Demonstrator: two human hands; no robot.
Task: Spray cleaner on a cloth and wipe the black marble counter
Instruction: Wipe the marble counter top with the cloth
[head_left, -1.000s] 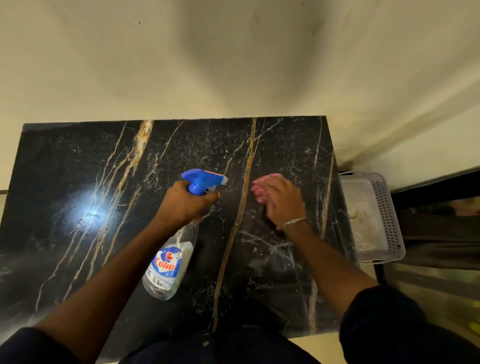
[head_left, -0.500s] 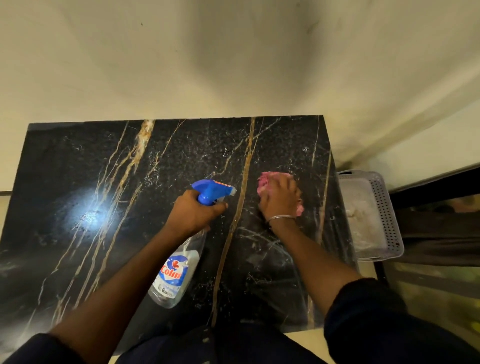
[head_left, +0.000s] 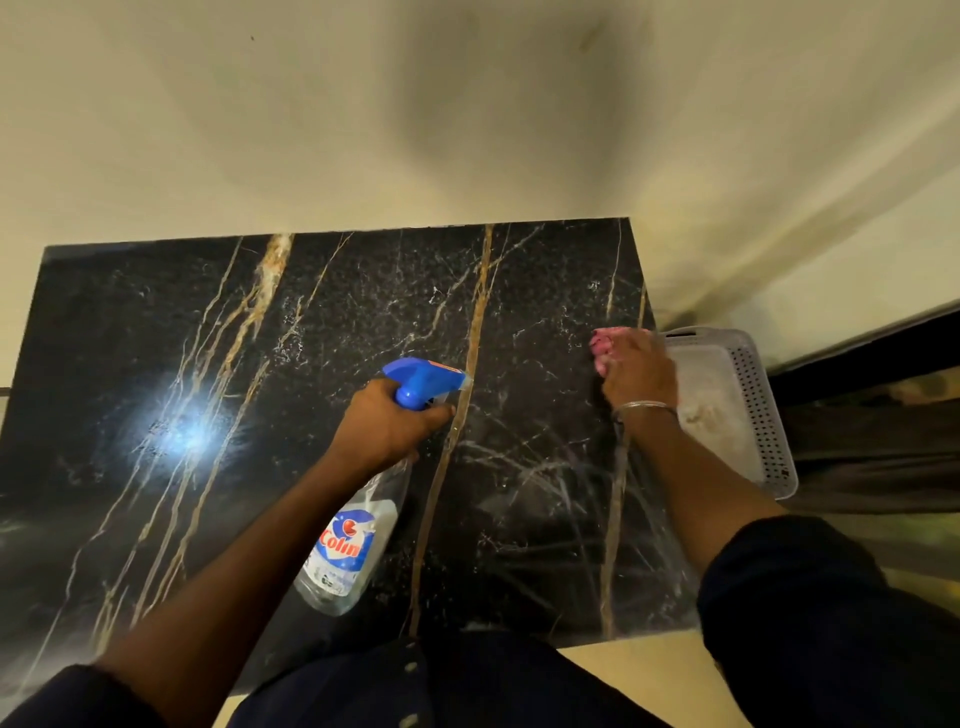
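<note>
The black marble counter (head_left: 270, 395) with gold and white veins fills the middle of the head view. My left hand (head_left: 387, 428) grips the neck of a clear spray bottle (head_left: 348, 551) with a blue trigger head, held over the counter's centre with the nozzle pointing right. My right hand (head_left: 639, 371) presses a pink cloth (head_left: 602, 345) flat on the counter near its right edge; most of the cloth is hidden under the hand. A metal bangle sits on that wrist.
A white perforated plastic basket (head_left: 763, 415) sits just past the counter's right edge, beside my right hand. A cream wall (head_left: 363, 130) rises behind the counter. A bright light reflection (head_left: 189, 434) glares on the left part of the marble.
My right hand has slid the pink cloth rightward from the counter's middle to its right edge. My left hand with the bottle has stayed roughly in place.
</note>
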